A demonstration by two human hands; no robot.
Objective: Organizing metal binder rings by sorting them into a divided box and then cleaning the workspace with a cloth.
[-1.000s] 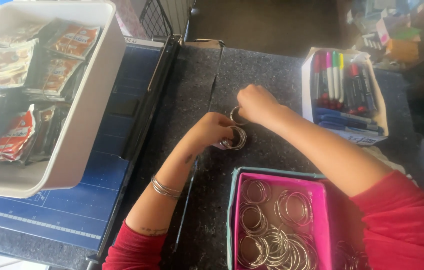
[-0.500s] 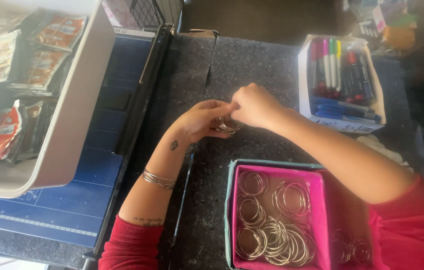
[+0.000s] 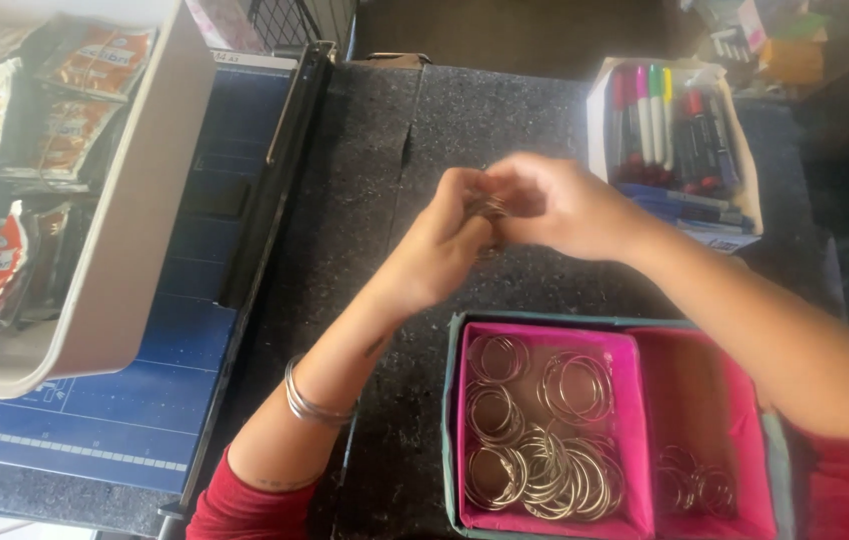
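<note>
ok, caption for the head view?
Both hands, left and right, pinch metal rings above a dark mat, near a pink box of rings.

Two bare forearms in short dark-red sleeves, seen from above.

The left hand (image 3: 440,255) leads back to a thin stack of silver metal bangles (image 3: 313,403) around the wrist, with a small dark mark on the inner forearm above them. The right hand (image 3: 560,205) wears nothing that shows. Both dark-red fabric sleeves (image 3: 245,505) end high, near the elbows, with plain, unpatterned cloth.
</note>
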